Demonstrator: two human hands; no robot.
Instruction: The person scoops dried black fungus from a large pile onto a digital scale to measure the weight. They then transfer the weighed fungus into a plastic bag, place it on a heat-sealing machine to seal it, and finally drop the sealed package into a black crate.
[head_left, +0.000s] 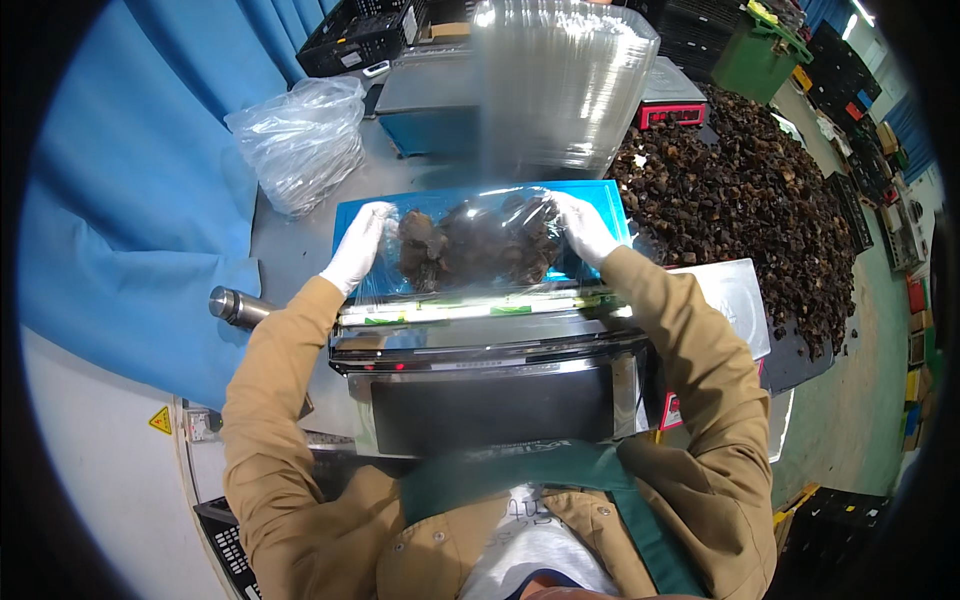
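My left hand, in a white glove, grips the left part of a sheet of clear plastic film. The film's right part is held by my right hand, gloved in white too. Under the film lie dark brown dried pieces, perhaps mushrooms, above a blue surface. Whether a clear tray holds them is hard to tell. The film runs down to a film roll on a metal wrapping machine right in front of me.
Tall nested clear plastic trays stand behind the blue surface. Plastic bags and a steel flask are at the left. A large heap of dark pieces, a red scale and a green bin are at the right.
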